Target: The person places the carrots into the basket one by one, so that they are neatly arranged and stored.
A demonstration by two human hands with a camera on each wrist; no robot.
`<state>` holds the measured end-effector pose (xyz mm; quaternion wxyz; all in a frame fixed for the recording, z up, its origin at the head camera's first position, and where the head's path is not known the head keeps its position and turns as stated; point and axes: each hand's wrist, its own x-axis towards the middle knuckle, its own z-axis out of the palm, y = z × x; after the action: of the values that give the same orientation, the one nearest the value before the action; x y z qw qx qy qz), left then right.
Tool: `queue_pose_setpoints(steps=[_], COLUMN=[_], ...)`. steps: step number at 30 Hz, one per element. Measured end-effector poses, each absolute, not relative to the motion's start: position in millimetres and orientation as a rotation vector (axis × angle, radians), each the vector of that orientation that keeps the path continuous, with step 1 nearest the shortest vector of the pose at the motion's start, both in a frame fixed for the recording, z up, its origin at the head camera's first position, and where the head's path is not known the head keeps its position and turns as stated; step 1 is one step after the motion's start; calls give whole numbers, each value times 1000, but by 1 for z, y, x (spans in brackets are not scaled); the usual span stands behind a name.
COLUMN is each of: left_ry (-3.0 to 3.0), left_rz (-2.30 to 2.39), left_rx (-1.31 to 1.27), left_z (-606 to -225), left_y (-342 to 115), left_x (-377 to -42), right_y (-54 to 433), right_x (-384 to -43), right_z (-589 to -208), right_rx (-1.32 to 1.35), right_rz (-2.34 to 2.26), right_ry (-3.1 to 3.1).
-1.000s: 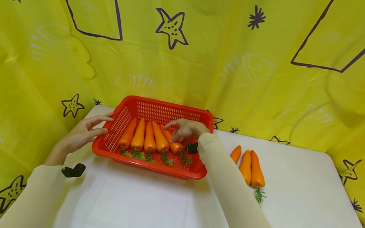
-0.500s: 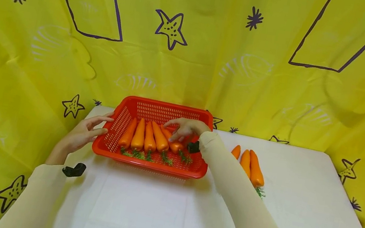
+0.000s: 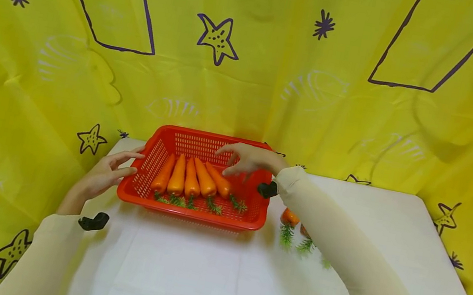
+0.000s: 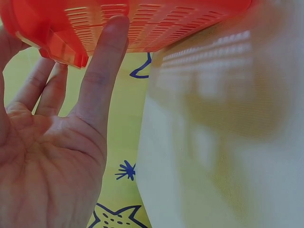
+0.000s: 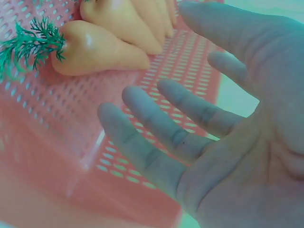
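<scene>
Several orange carrots (image 3: 178, 177) with green tops lie side by side in a red perforated basket (image 3: 187, 210). My left hand (image 3: 101, 174) touches the basket's left end with fairly straight fingers. In the left wrist view, one extended digit of that left hand (image 4: 52, 152) lies against the slotted outer wall. Over the basket's right part is my right hand (image 3: 250, 160), fingers spread and holding nothing. The rightmost carrot (image 5: 95, 50) lies apart from these fingers in the right wrist view.
More carrots (image 3: 290, 217) lie on the white table (image 3: 181, 269) right of the basket, partly hidden by my right sleeve (image 3: 342, 245). A yellow patterned curtain (image 3: 245, 96) hangs behind and beside the table.
My right hand has risen off the rightmost carrot and shifted right, its fingers spreading. My right forearm has swung right and now covers more of the table's carrots. The left hand stays put.
</scene>
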<state>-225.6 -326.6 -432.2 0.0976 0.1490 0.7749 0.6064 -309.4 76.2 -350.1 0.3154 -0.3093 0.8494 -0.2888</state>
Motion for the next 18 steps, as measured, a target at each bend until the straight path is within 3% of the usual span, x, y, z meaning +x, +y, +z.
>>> queue_pose_setpoints(steps=[18], left_ry=[2320], left_rz=[1775], left_rx=[456], left_z=[-432], left_y=[-327], left_x=[-226], right_y=[162], right_x=[-275], right_z=[-299], right_rx=[-913], right_rz=[-852], right_ry=[2320])
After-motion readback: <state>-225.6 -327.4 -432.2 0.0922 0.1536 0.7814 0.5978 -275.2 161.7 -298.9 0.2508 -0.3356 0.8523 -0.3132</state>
